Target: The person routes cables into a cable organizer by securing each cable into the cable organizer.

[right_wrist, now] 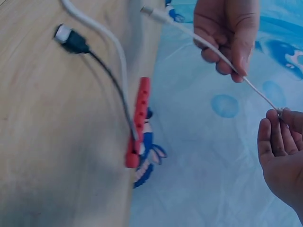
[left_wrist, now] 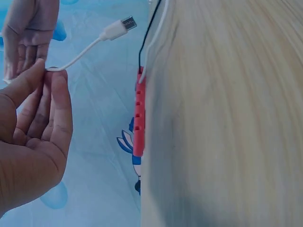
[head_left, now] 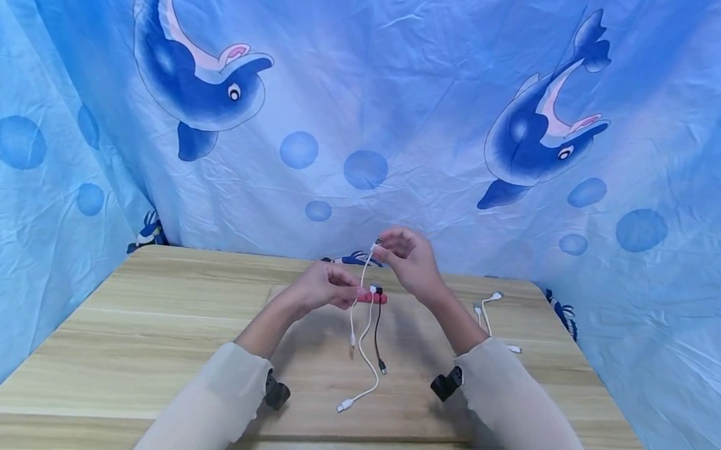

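Observation:
A short white USB cable [right_wrist: 258, 91] is stretched between the two hands. My left hand [head_left: 326, 288] pinches it partway along, thumb against fingers, and its plug end [left_wrist: 116, 29] hangs free below. Higher and to the right, my right hand [head_left: 412, 265] pinches the cable's other end near a connector, mostly hidden by the fingers. Beneath the hands is a red slotted holder [left_wrist: 138, 123], a bar with a row of notches. A black cable [right_wrist: 111, 73] and another white cable [head_left: 363, 347] sit in notches near one end of it, their loose ends trailing on the board.
Under the cables lies a wooden board [head_left: 314, 413] on a wood-grain table [head_left: 116, 334]. More white cables [head_left: 484, 310] lie at the table's right, beside the right forearm. A blue dolphin-print curtain [head_left: 367, 103] hangs behind and along both sides.

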A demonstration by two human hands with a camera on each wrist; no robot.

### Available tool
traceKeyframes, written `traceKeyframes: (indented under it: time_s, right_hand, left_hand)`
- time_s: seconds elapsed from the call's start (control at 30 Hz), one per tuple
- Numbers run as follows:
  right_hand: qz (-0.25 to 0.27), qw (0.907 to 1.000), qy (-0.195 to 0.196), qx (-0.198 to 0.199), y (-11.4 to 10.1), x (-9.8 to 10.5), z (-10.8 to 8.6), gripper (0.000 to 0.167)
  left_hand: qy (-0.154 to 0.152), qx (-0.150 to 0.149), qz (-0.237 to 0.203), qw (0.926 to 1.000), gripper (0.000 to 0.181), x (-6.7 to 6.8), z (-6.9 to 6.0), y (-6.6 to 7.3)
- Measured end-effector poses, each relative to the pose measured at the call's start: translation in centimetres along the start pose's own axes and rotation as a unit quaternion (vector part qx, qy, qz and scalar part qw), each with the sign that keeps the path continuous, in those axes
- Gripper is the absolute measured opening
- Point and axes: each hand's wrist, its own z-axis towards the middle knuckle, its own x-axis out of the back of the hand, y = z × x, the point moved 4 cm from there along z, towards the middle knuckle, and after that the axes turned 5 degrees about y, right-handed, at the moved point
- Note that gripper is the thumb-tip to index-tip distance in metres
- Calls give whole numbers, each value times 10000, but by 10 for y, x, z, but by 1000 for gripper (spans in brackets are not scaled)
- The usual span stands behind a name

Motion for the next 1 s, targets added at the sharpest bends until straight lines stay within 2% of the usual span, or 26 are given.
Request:
traceKeyframes:
  time_s: [0.17, 0.33, 0.57, 0.73, 1.0]
  right_hand:
    - [-376, 9978, -25, -552, 20, -4, -2, 23]
    - [-669, 9951, -189, -708, 39, -6, -2, 23]
    - [-1048, 9881, -303, -1082, 60, -8, -1, 18]
    - [-1388, 9825, -437, -1165, 73, -8, 0, 15]
    - [-1923, 9723, -569, -1200, 89, -10, 3, 13]
  left_hand:
    - [-70, 293, 379, 9988, 12, 1, 0, -8]
    - [-205, 448, 793, 9956, 14, -1, 3, -18]
    - [-288, 584, 1043, 9924, 13, -9, 10, -31]
    - [-250, 680, 1299, 9889, 9, -16, 13, -36]
    - [-266, 855, 1413, 9859, 5, -27, 18, -38]
